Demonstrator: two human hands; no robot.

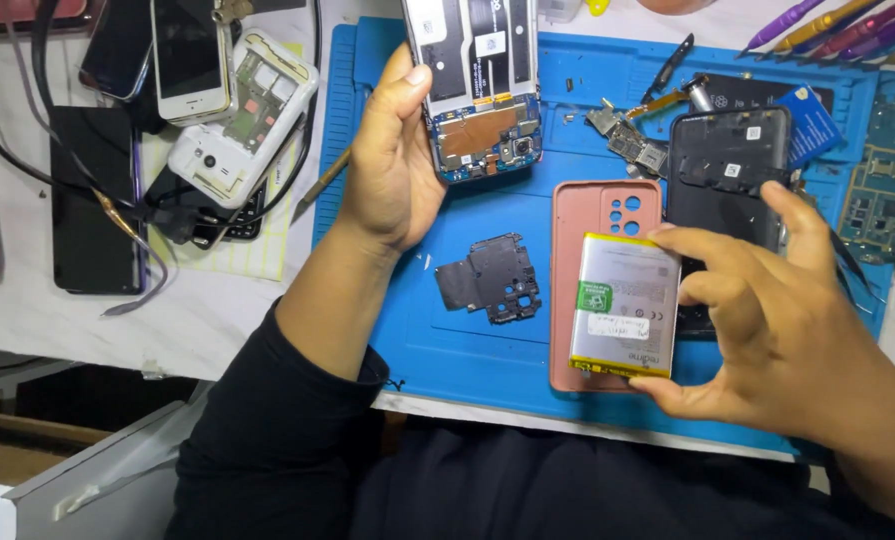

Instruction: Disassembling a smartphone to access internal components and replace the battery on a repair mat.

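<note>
My left hand (392, 160) grips an opened smartphone (477, 85) by its left edge, its back off and its blue circuit board and camera showing. My right hand (767, 320) holds a flat silver phone battery (622, 305) with a green label and yellow edge strip, thumb on top and fingers underneath. The battery hovers over a salmon-pink phone case (592, 215) lying on the blue work mat (447, 340). A black inner cover plate (492, 278) lies on the mat between my hands.
A black phone back cover (727, 160) lies behind the battery, with small circuit parts (627, 140) beside it. Several phones, a white opened handset (242, 115) and cables crowd the left. Coloured pry tools (837, 25) lie at top right, a green board (892, 190) at far right.
</note>
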